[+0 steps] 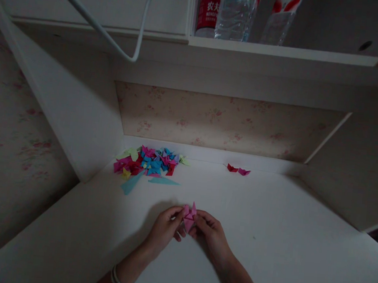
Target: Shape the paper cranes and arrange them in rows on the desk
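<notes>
A small pink folded-paper piece (189,220) with pointed tips is held low over the white desk, between both hands. My left hand (168,225) pinches its left edge between thumb and fingers, and my right hand (210,231) grips the right edge the same way. One tip points up away from me and another points down toward me. The fingertips hide parts of the sides.
A heap of colourful folded-paper pieces (156,161) lies at the desk's back left, with teal paper strips (164,180) in front. Two red and pink folded pieces (232,168) sit at the back right. Bottles (236,14) stand on the shelf above; a white cable (99,29) hangs down.
</notes>
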The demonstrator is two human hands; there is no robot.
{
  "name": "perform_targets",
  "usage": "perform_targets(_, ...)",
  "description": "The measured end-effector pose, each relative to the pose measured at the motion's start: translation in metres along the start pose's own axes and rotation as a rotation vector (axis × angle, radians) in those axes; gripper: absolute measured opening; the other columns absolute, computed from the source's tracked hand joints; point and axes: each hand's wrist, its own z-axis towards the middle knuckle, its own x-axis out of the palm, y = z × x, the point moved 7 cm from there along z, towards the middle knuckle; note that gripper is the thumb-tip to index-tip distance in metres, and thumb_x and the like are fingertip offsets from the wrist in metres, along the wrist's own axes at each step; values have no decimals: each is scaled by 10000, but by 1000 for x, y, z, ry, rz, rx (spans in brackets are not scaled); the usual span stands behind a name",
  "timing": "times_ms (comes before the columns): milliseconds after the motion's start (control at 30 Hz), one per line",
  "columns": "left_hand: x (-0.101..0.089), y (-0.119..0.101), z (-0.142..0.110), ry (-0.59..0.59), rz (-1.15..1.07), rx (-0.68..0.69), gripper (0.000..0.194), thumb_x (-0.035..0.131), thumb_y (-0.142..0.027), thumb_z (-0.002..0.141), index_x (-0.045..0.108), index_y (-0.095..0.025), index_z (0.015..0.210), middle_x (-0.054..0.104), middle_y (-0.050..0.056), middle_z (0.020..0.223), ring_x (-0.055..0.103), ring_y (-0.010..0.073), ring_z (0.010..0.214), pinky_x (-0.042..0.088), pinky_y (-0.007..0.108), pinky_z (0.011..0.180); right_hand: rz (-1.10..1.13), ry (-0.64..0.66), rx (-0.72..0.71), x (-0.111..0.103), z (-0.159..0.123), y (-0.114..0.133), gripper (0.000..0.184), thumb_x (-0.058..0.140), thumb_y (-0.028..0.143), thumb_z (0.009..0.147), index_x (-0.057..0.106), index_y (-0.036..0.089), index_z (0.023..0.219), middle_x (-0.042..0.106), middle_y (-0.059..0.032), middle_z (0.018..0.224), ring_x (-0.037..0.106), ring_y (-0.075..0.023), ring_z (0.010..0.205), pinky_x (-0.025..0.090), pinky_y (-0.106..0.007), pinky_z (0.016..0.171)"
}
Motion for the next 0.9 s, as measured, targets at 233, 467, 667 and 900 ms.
perform_targets(233, 3, 0, -5, 85, -289, -56, 356, 667, -422, 758, 679, -153, 991, 682, 96, 965, 638, 168, 782, 507, 234, 638, 74, -7, 32, -3, 0, -5, 288, 712, 379, 761, 692, 152, 936, 641, -36, 666, 543, -121, 567, 388, -246, 553)
perform_targets(467, -1, 3, -2, 63, -366, -56, 295, 724, -339, 706, 711, -132, 915, 697, 110, 945, 638, 196, 821, 503, 310, 768, 44, -17, 44, -3, 0, -7, 315, 725, 407, 739, 695, 151, 921, 638, -39, 665, 541, -129, 568, 386, -242, 548)
perform_targets(667, -4, 6, -3, 17, -335, -125, 316, 748, -348, 661, 708, -132, 889, 699, 90, 848, 637, 171, 708, 504, 298, 705, 20, 10, 14, -2, -1, -4, 292, 694, 400, 773, 692, 139, 904, 635, -44, 647, 534, -131, 561, 390, -251, 548)
perform_targets(900, -4, 4, -3, 29, -330, -103, 303, 739, -336, 670, 711, -131, 892, 693, 93, 875, 627, 170, 738, 504, 287, 706, 7, 10, 9, -4, -1, -7, 283, 696, 387, 773, 690, 146, 920, 645, -44, 657, 546, -133, 571, 385, -256, 561)
